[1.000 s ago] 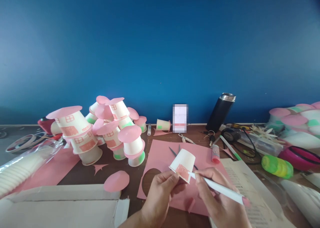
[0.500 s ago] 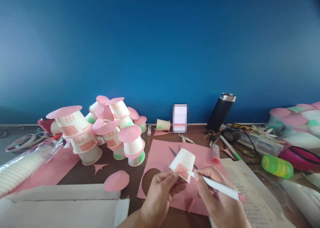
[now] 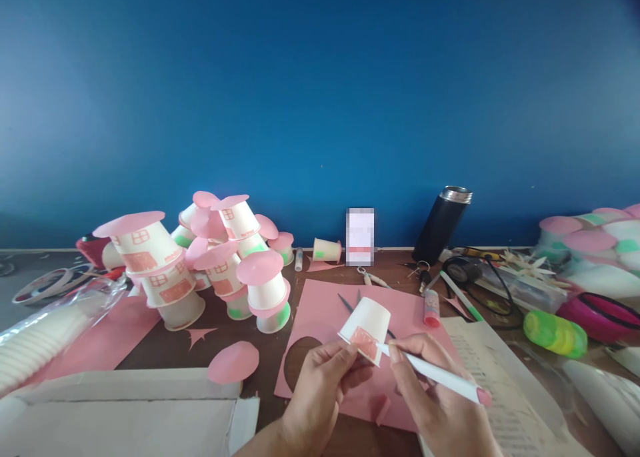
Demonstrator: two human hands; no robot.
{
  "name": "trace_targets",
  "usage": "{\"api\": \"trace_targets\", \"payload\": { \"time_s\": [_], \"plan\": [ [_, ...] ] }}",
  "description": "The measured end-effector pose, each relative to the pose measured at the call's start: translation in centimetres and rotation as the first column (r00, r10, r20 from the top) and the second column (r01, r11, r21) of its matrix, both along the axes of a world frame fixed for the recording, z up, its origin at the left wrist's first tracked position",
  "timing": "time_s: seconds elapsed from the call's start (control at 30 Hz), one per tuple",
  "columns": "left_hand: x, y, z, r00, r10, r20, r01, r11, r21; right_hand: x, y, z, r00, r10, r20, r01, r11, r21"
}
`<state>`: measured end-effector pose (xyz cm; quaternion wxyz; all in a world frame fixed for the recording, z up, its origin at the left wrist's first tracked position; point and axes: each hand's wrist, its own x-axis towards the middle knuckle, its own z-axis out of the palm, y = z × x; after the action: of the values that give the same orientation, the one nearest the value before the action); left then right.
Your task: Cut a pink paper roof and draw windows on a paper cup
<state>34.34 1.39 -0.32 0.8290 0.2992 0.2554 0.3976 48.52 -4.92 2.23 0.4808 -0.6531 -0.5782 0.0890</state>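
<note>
Between thumb and fingers, my left hand point(image 3: 323, 383) pinches the rim of a white paper cup point(image 3: 371, 315), tilted with its base up. A pinkish-red coloured patch is on the cup's side near the rim. My right hand point(image 3: 430, 390) grips a white marker point(image 3: 440, 371) with a pink end cap; its tip touches the edge of the patch. Under both hands lies a pink paper sheet point(image 3: 320, 303) with a round hole cut in it. Behind the cup, scissors point(image 3: 346, 303) show only in part.
Decorated paper cups point(image 3: 160, 270) with pink discs stand stacked at left, beside sleeved cups point(image 3: 45, 340) and a cardboard piece point(image 3: 125, 423). A black flask point(image 3: 440, 227), pliers point(image 3: 374, 279), glue stick point(image 3: 431, 309), printed paper point(image 3: 493, 363) and a green bottle point(image 3: 555, 333) lie around the right and back.
</note>
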Motion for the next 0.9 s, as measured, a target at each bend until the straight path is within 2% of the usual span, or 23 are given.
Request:
{"api": "trace_targets", "payload": {
  "time_s": [0.13,0.3,0.63,0.9],
  "plan": [
    [-0.01,-0.02,-0.04,1.0,-0.003,-0.005,0.003,1.0,0.008,-0.2,-0.3,0.23,1.0,0.027,-0.002,-0.027,1.0,0.001],
    [0.02,-0.07,-0.24,1.0,-0.01,-0.02,0.011,0.999,0.041,-0.19,-0.38,0.27,1.0,0.003,-0.018,-0.002,0.998,0.055],
    [-0.03,-0.17,0.12,0.99,-0.054,-0.128,0.078,0.978,0.194,0.05,-0.18,-0.12,1.0,0.025,0.015,-0.025,0.999,0.045],
    [-0.02,-0.33,0.09,0.991,-0.044,-0.129,0.069,0.979,0.194,0.04,-0.12,-0.1,0.999,0.008,0.036,-0.009,0.999,0.037]
  ]
}}
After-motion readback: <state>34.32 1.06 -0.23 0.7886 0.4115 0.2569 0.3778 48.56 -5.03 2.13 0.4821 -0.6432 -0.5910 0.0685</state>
